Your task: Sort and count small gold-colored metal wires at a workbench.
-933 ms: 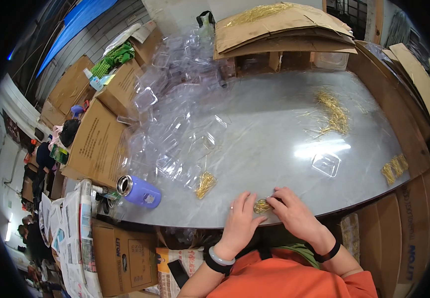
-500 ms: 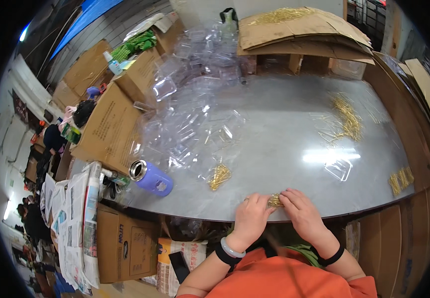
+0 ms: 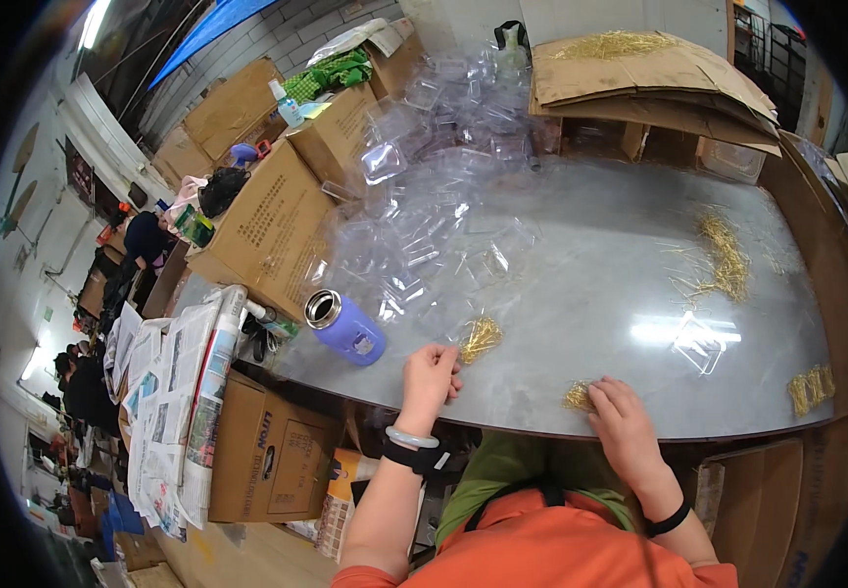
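My left hand point(image 3: 430, 380) is just left of a small heap of thin gold wire-like pieces point(image 3: 482, 337). Its thumb and forefinger are pinched together beside the heap; anything between them is too small to make out. My right hand point(image 3: 624, 427) rests at the table's near edge, its fingers closed over the right end of a short gold bundle point(image 3: 578, 395). Farther right lie a larger loose pile of the same gold pieces point(image 3: 725, 259) and several neat gold bundles point(image 3: 811, 390).
A purple open-topped bottle point(image 3: 350, 331) stands left of my left hand. Clear plastic boxes point(image 3: 434, 225) cover the table's left and back. A clear piece point(image 3: 700, 345) lies at right. Cardboard boxes point(image 3: 265, 230), newspapers point(image 3: 174, 402) and a cardboard-topped shelf point(image 3: 654, 83) border the grey table point(image 3: 581, 294).
My left hand has left the gold bundle and moved left to the small heap. My right hand stays at the bundle. The whole view has shifted, so things appear farther right.
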A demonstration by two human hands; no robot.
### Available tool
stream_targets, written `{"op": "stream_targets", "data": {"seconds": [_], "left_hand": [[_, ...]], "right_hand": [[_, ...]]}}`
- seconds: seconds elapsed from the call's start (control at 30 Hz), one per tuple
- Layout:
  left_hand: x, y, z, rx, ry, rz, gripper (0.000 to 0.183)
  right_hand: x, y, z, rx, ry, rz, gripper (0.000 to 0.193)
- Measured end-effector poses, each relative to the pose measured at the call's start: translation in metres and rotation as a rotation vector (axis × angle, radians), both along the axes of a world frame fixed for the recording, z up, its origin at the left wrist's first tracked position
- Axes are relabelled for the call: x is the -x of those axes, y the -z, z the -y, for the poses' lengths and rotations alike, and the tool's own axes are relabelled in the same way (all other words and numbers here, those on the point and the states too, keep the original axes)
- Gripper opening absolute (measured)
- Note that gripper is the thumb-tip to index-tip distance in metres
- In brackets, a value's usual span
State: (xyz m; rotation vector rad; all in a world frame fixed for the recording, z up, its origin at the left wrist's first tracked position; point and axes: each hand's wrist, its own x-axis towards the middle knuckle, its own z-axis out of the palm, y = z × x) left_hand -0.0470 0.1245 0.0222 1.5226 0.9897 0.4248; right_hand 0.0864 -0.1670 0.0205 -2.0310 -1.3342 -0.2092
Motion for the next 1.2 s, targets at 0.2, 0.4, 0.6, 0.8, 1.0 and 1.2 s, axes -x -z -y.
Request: {"op": "stream_targets", "data": {"seconds": [0.2, 0.4, 0.6, 0.8, 1.0, 1.2], "left_hand": [[0.023, -0.004, 0.038, 0.177, -0.001, 0.345, 0.017], [0.088, -0.012, 0.093, 0.541, 0.269, 0.333, 0.011], [0.076, 0.032, 0.115, 0.782, 0.436, 0.186, 0.011], [0.066, 0.045, 0.123, 0.784, 0.439, 0.263, 0.01], [0.073, 0.034, 0.133, 0.746, 0.414, 0.295, 0.01], [0.06, -0.014, 0.129, 0.579, 0.461, 0.307, 0.013]], "right_hand": [[-0.001, 0.009, -0.002, 0.01, 0.045, 0.139, 0.036], [-0.002, 0.009, 0.0, 0.006, 0.01, 0.107, 0.037], [0.001, 0.007, -0.007, 0.067, -0.065, 0.093, 0.039], [0.021, 0.006, -0.001, 0.064, -0.235, 0.044, 0.039], [0.051, 0.023, 0.013, 0.055, -0.303, 0.068, 0.036], [0.045, 0.004, 0.005, -0.192, -0.27, -0.12, 0.037]]}}
